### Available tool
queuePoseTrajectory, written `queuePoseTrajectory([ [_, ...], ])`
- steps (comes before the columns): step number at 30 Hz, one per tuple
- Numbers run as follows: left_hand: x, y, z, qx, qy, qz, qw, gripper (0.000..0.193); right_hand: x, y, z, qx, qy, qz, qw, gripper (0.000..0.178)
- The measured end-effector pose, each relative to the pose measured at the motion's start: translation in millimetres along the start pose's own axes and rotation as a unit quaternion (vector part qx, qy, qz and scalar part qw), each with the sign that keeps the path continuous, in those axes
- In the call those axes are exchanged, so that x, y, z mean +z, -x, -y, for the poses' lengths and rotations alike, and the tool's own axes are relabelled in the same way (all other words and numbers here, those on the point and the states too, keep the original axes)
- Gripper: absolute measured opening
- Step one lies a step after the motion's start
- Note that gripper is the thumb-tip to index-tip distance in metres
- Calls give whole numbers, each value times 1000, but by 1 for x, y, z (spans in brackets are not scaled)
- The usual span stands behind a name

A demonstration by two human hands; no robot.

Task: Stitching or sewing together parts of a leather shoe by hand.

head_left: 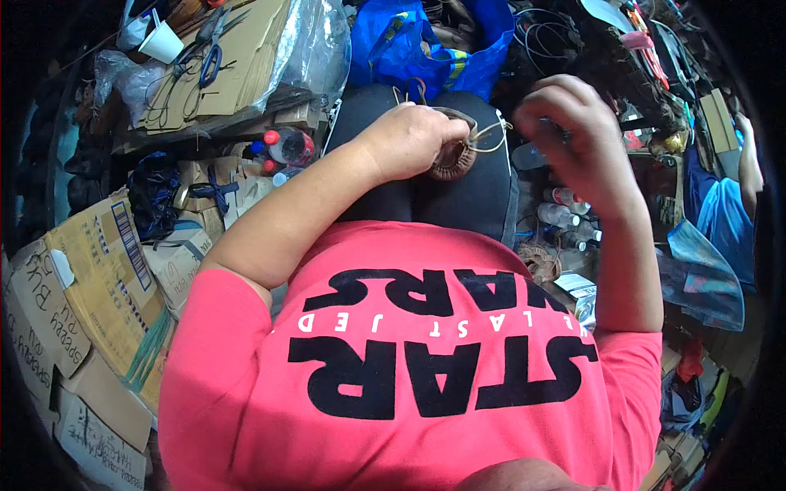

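A seated person wears a bright pinkish-red shirt [442, 446] with large black lettering across it. Below the shirt's hem are two thighs in dark trousers [463, 203], side by side as a lap. Past the lap's knee-end edge I see a crumpled blue bag [483, 72]; to the person's left, flat cardboard [255, 45] lies stacked, partly under clear plastic. The right hand [575, 135] is raised beyond the outer edge of the right thigh, blurred, its fingers bent inward and partly spread; from here I cannot tell whether it grips anything. The left hand [415, 135] is over the middle of the lap, fingers curled tightly and thumb pressed down, gripping a brown stitched piece [452, 165] with a gathered rim, above the right thigh near its inner edge. Blue-handled scissors [218, 56] lie on the cardboard. Thinnest of all, a pale cord [491, 150] loops from the piece toward the right hand.
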State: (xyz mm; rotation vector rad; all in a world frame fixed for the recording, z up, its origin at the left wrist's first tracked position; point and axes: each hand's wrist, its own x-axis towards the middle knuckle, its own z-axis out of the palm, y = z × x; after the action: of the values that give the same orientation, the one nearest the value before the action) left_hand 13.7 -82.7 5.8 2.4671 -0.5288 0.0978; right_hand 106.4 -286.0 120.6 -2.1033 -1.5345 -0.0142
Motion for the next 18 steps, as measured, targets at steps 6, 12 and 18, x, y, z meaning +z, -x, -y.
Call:
queuePoseTrajectory([
  [6, 1, -1, -6, 23, 16, 37, 999, 7, 51, 9, -15, -6, 158, 219, 963, 9],
  [12, 16, 8, 1, 34, 20, 11, 999, 4, 71, 14, -12, 3, 174, 251, 952, 10],
  [18, 4, 40, 7, 41, -121, 19, 992, 12, 75, 39, -34, 3, 49, 229, 972, 8],
])
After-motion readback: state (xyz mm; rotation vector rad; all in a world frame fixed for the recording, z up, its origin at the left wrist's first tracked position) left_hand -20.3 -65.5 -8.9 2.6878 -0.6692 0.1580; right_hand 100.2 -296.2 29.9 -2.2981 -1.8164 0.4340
